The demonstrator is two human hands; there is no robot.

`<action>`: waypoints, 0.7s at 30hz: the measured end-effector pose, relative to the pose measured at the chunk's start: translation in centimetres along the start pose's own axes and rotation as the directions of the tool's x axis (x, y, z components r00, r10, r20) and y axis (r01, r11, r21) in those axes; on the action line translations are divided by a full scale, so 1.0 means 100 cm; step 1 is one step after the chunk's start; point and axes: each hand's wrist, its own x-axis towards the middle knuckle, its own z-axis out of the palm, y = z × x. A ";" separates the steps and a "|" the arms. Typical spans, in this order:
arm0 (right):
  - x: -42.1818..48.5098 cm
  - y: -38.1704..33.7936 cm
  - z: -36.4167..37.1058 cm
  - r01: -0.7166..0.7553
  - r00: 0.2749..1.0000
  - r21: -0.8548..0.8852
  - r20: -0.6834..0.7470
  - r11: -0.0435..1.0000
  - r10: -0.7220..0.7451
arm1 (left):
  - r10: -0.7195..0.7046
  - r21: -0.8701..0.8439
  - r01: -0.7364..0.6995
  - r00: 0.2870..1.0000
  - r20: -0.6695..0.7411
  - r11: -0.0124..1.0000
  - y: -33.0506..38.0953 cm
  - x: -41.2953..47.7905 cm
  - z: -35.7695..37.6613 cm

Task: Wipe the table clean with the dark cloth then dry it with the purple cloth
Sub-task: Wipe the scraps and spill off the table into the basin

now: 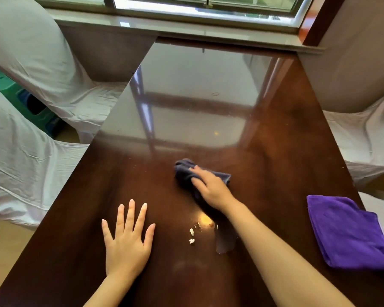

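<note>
A glossy dark brown table (208,107) fills the view. My right hand (211,187) presses down on the crumpled dark cloth (183,171) near the table's middle. My left hand (128,238) lies flat on the table at the near left, fingers spread, holding nothing. Between my arms lie small white crumbs (191,235) and a wet orange-yellow smear (205,220), with a wet streak (223,242) beside my right forearm. The folded purple cloth (348,231) rests at the table's near right edge, untouched.
Chairs in white covers stand along the left side (31,63) and the right side (364,129) of the table. A window sill (186,27) runs along the far end. A green and blue stool (27,100) sits on the floor at left.
</note>
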 end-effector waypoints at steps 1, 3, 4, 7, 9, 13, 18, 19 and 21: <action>-0.005 -0.005 0.008 0.024 0.998 0.018 0.057 1.000 -0.025 | -0.003 -0.002 0.003 1.000 0.004 1.000 0.000 0.000 -0.001; -0.011 -0.009 0.016 0.065 0.986 0.047 0.153 0.997 -0.071 | -0.006 0.001 0.006 1.000 0.003 1.000 0.001 0.000 -0.002; -0.012 -0.009 0.015 0.072 0.982 0.052 0.170 0.996 -0.080 | -0.006 -0.001 0.006 1.000 0.000 1.000 0.001 0.000 -0.003; -0.005 0.004 -0.002 0.038 0.995 0.038 0.090 0.999 -0.041 | -0.004 -0.018 0.003 1.000 -0.009 1.000 0.002 0.000 -0.005; 0.006 0.018 -0.020 -0.007 1.000 0.010 0.008 1.000 0.007 | -0.003 -0.030 0.002 1.000 -0.018 1.000 0.001 -0.001 -0.003; 0.041 0.043 -0.048 -0.096 0.988 -0.006 -0.123 0.995 0.095 | -0.008 -0.047 0.006 0.999 -0.043 0.999 -0.002 0.002 0.004; 0.101 0.040 -0.041 -0.147 0.977 0.030 -0.153 0.989 0.150 | 0.016 -0.082 -0.025 0.994 -0.111 0.996 -0.007 0.008 0.011; 0.112 0.035 -0.035 -0.133 0.981 0.023 -0.136 0.991 0.135 | 0.030 -0.085 -0.041 0.992 -0.126 0.996 -0.009 0.009 0.014; 0.124 0.025 -0.025 -0.053 0.996 -0.044 -0.077 0.998 0.050 | 0.043 -0.096 -0.057 0.988 -0.150 0.994 -0.011 0.012 0.018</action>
